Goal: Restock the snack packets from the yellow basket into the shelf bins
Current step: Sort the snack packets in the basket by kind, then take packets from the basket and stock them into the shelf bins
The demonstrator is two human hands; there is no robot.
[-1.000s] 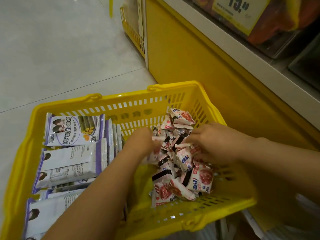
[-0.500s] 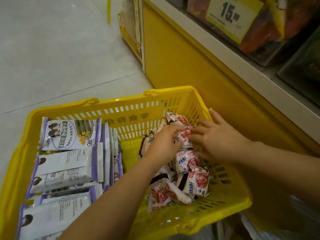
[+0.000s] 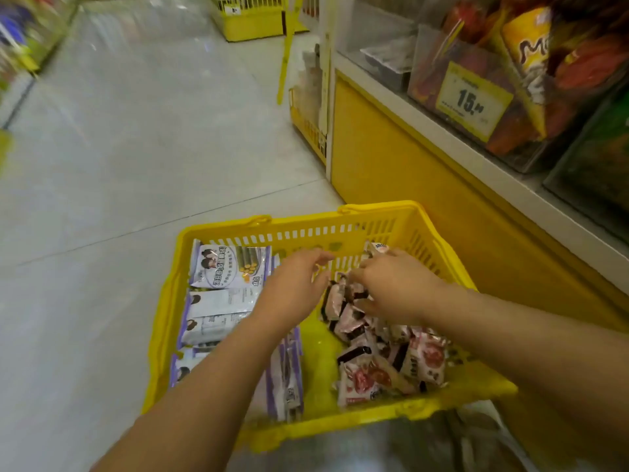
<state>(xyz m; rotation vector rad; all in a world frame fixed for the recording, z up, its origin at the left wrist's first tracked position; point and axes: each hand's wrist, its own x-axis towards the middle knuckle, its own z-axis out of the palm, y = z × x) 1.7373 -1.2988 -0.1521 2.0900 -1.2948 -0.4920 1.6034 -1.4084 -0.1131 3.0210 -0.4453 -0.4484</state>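
Observation:
The yellow basket [image 3: 340, 229] stands on the floor beside the shelf base. Its left half holds large white-and-purple packets [image 3: 226, 267]. A heap of small red-and-white snack packets [image 3: 391, 366] fills its right half. My left hand [image 3: 292, 287] hovers over the basket's middle with relaxed, extended fingers and holds nothing. At the far end of the heap, my right hand [image 3: 394, 287] curls its fingers and thumb round a bunch of the small packets, one of which pokes out above the knuckles. Clear shelf bins [image 3: 476, 97] sit up at the right.
A yellow price tag reading 15 [image 3: 471, 100] hangs on a bin of red and orange packets. To its left is a clear bin [image 3: 374, 39] with little inside. The yellow shelf base [image 3: 408, 185] stands right of the basket. Grey floor [image 3: 136, 148] stretches left, with another yellow basket [image 3: 248, 18] far back.
The view has tilted up, showing more of the shelf. My left hand has come off the small packets and drifted left. My right hand has closed round a bunch of them and risen slightly.

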